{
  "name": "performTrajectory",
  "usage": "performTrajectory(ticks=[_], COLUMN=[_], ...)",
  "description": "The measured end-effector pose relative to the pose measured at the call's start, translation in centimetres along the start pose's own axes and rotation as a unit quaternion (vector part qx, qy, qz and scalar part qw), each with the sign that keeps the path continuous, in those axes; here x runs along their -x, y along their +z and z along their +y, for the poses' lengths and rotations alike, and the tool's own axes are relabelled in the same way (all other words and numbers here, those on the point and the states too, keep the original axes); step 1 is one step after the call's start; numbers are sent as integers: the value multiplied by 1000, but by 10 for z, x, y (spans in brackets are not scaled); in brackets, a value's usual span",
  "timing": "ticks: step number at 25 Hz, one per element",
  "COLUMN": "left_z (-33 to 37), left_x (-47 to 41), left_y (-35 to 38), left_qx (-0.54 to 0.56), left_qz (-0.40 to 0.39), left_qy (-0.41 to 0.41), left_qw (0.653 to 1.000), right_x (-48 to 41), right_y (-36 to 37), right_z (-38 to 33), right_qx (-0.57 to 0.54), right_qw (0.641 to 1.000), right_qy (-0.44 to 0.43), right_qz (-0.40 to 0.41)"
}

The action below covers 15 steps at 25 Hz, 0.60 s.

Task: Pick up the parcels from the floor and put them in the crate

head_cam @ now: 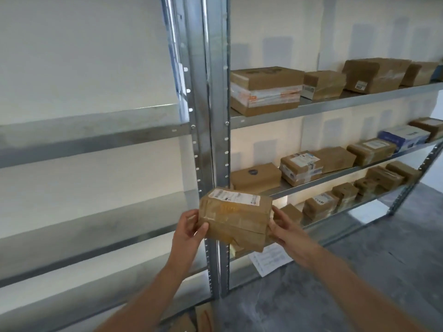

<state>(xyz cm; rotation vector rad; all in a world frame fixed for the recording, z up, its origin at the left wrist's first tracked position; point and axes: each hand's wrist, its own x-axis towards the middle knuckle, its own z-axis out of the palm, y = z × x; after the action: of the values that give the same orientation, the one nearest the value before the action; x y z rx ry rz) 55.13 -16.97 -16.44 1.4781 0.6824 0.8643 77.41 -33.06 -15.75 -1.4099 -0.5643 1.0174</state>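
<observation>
Head view: left hand (pixel 189 226) and right hand (pixel 285 230), each grip holding the parcel (pixel 236 220), before steel shelving (pixel 211 116) (concrete floor (pixel 359 271)).

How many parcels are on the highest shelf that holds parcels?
4 in a row from left: orange-taped box, small box, large box, box at the frame edge. More may lie beyond it.

A brown, tape-wrapped parcel (pixel 236 218), white label on top, is held tilted in front of the shelf upright (pixel 212 140); other parcels (pixel 203 317) lie at its foot.
</observation>
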Motion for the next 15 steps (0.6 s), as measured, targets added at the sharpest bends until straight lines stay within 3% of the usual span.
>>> performTrajectory(ticks=[3, 6, 10, 15], left_z=[-1, 1, 12, 22], left_x=[18, 33, 49, 66], left_y=[-52, -100, -170, -247], left_qx=[-29, -27, -28, -13], left_qz=[45, 89, 176, 245], left_qy=[9, 6, -9, 17], left_qw=[999, 996, 984, 969], right_x=[-12, -23, -22, -16], right_y=[41, 91, 181, 275], right_z=[1, 2, 5, 7], right_qx=[64, 14, 32, -11], right_qw=[994, 990, 981, 946], right_qy=[17, 24, 44, 128], right_qz=[-87, -136, -187, -298])
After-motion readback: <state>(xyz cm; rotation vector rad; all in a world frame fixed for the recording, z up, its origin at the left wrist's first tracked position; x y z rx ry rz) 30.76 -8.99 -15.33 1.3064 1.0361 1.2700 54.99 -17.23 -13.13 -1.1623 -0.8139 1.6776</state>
